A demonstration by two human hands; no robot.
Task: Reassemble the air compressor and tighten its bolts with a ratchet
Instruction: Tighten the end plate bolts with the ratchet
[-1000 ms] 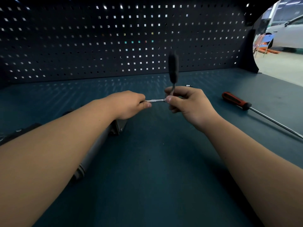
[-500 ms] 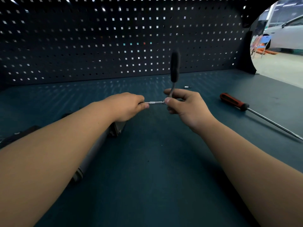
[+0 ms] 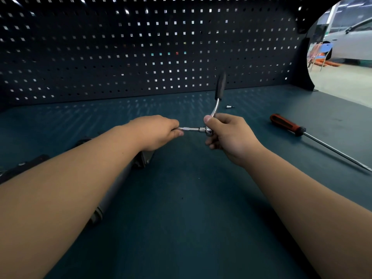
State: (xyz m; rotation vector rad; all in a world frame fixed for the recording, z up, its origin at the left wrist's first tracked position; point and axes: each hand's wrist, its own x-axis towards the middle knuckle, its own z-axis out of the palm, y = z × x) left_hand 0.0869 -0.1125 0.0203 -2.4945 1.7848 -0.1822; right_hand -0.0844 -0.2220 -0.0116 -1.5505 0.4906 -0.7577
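Fingers: right hand (image 3: 227,135) curled round ratchet (image 3: 215,107) head; left hand (image 3: 157,131) pinches extension bar (image 3: 191,129).
Handling: stiff, slick steel — likely best gripped by black handle (image 3: 220,85), 12 o'clock.

From here I see the ratchet (image 3: 217,103) between left hand (image 3: 155,131) and right hand (image 3: 229,133); screwdriver (image 3: 287,124) right on the table (image 3: 191,228), compressor (image 3: 118,186) left.

Above the middle of the surface (image 3: 191,228), the right hand (image 3: 229,134) grips the ratchet (image 3: 220,87) at its head, handle pointing up, and the left hand (image 3: 159,131) holds the extension bar (image 3: 191,129) running sideways from it. A red-handled screwdriver (image 3: 287,125) lies toward the right edge; a small socket (image 3: 228,106) sits nearer the back edge.
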